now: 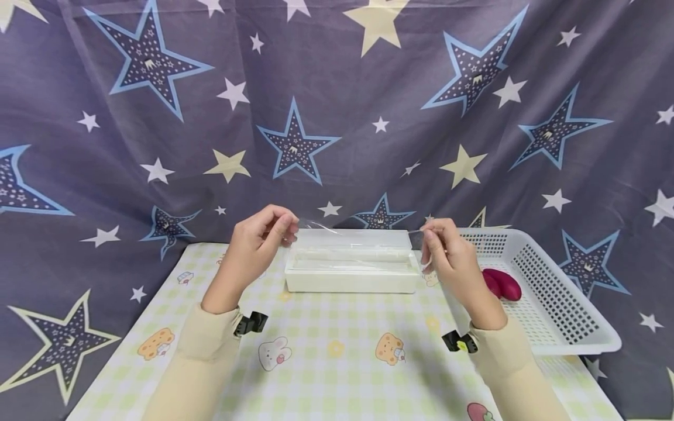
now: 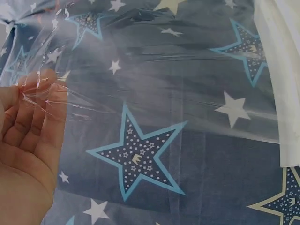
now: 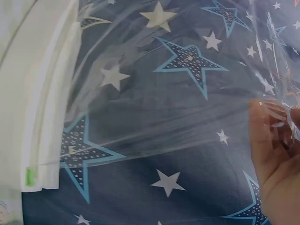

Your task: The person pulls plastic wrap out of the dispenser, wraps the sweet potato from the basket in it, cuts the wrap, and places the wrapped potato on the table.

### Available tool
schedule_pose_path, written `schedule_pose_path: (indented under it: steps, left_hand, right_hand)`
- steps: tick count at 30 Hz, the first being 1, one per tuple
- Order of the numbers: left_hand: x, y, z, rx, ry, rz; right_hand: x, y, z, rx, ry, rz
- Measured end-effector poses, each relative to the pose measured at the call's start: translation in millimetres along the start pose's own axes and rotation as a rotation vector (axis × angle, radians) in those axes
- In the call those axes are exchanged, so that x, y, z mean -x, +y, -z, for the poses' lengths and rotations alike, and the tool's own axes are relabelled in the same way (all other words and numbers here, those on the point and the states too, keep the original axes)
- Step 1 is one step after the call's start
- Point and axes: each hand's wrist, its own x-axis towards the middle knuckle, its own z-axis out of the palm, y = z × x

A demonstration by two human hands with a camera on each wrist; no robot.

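Clear cling film (image 2: pixel 178 70) stretches between both hands above a long white dispenser box (image 1: pixel 353 283). Its lid (image 1: pixel 358 238) is raised at the back, and a pale roll (image 1: pixel 353 255) lies inside. My left hand (image 1: pixel 261 235) pinches one corner of the film between thumb and fingers, left of the box. On the other side, my right hand (image 1: pixel 451 252) pinches the opposite corner, just past the box's right end. The wrist views show the film gathered in wrinkles at each hand's fingertips and running back to the white box.
Right of the box sits a white perforated basket (image 1: pixel 605 341) with smooth dark pink objects (image 1: pixel 506 285), partly hidden by my right hand. A green checked cloth (image 1: pixel 326 386) with cartoon animals covers the table. Behind it hangs a grey-blue curtain (image 1: pixel 316 76) with stars.
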Motion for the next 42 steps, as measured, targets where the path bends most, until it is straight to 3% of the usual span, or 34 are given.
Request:
schedule_pose_path:
  steps: [9, 15, 21, 28, 34, 42]
  left_hand:
    - [13.8, -6.3, -6.6, 0.039, -0.083, 0.061]
    - [30.1, -15.4, -13.3, 0.059, -0.156, 0.151]
    - [47.1, -25.4, -24.2, 0.074, -0.232, 0.241]
    - [64.2, -34.7, -31.9, 0.088, -0.273, 0.324]
    - [79.1, -44.9, -36.8, 0.077, -0.296, 0.371]
    - [100.7, -61.5, -46.4, 0.105, -0.338, 0.414]
  right_hand:
    - [12, -5, -3, -0.019, -0.049, -0.063]
    - [23, -4, -6, -0.019, -0.083, -0.101]
    - [37, 5, -9, -0.047, -0.127, -0.194]
    - [54, 15, -16, -0.087, -0.173, -0.277]
    - [71, 23, -25, -0.096, -0.213, -0.289]
    - [94, 34, -31, -0.092, -0.301, -0.385]
